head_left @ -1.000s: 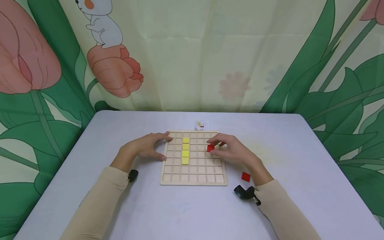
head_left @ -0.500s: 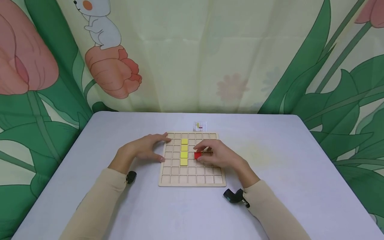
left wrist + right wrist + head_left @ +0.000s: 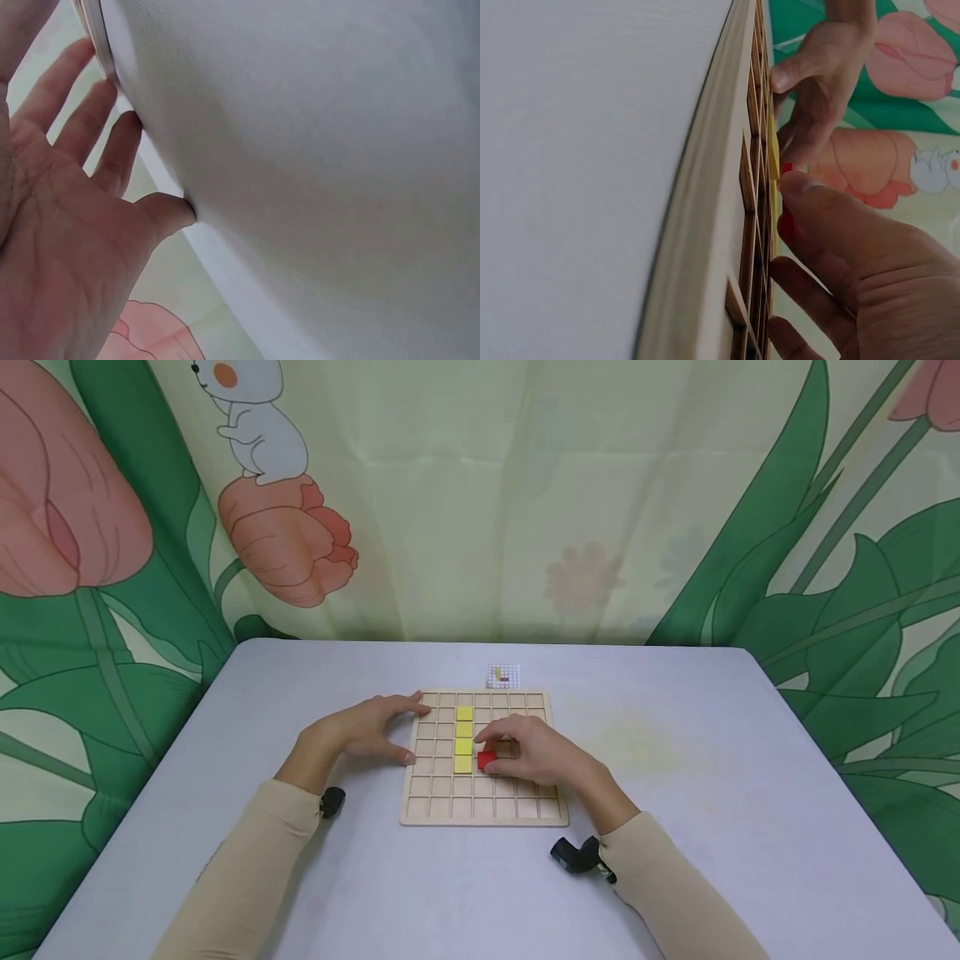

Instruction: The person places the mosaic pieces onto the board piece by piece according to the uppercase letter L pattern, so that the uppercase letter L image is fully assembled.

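Observation:
A square wooden grid board (image 3: pixel 483 812) lies on the table, with several yellow tiles (image 3: pixel 463 747) in one column of its cells. My right hand (image 3: pixel 536 750) pinches a red tile (image 3: pixel 486 761) between thumb and fingers, close to the right of the lowest yellow tile. In the right wrist view the red tile (image 3: pixel 787 225) is partly hidden by the thumb and stands at the board's face. Whether it touches a cell I cannot tell. My left hand (image 3: pixel 367 727) rests at the board's left edge, thumb and fingers spread apart.
A small card (image 3: pixel 502 676) printed with a coloured grid pattern lies just behind the board. The white table (image 3: pixel 465 893) extends around it. A patterned curtain (image 3: pixel 450 527) hangs behind the table. Each wrist wears a small black camera (image 3: pixel 577 855).
My right hand has carried the red tile left and nearer across the board, towards the yellow column. A second red tile on the table at right is now out of sight. The left hand stays put.

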`<state>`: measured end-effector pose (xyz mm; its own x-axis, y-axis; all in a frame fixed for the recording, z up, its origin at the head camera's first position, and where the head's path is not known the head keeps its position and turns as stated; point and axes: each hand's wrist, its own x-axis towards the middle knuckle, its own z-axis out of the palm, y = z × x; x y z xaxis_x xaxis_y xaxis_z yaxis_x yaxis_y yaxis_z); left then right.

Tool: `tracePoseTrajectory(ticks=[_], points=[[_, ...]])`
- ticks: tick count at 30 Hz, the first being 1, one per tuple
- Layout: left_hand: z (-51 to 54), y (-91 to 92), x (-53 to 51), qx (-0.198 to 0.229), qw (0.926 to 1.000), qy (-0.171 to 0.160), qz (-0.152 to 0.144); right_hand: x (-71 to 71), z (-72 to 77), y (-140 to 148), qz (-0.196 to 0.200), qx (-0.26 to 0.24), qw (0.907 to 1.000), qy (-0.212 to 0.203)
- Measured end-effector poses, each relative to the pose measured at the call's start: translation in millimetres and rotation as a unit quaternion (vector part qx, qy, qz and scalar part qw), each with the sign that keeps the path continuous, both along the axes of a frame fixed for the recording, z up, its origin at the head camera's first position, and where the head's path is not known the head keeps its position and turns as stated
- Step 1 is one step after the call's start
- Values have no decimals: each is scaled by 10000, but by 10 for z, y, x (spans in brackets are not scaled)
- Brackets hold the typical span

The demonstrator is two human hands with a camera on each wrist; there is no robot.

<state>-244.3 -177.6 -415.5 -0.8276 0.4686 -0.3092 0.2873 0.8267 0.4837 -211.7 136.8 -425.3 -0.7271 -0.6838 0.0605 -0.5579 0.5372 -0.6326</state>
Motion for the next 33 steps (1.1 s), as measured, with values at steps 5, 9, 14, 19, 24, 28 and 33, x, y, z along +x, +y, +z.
tracePoseTrajectory(ticks=[5, 9, 14, 19, 24, 28, 33], points=[[1, 11, 10, 6, 10000, 0, 40, 32, -18, -21, -56, 91, 9999, 52], [23, 9, 12, 29, 10000, -45, 51, 53, -29, -44, -30, 178, 9997, 153], [38, 9, 18, 38, 10000, -38, 17, 72, -17, -57, -27, 279, 9991, 314], [38, 12, 28, 28, 10000, -25, 24, 81, 17, -54, -44, 342, 9993, 163], [23, 4, 19, 24, 10000, 30, 2, 69, 44, -26, -80, 362, 9993, 86], [21, 14, 16, 33, 10000, 2, 5, 80, 64, 26, -74, 265, 9996, 50], [25, 7, 23, 31, 10000, -41, 29, 122, 97, 110, -149, 181, 9997, 27]])
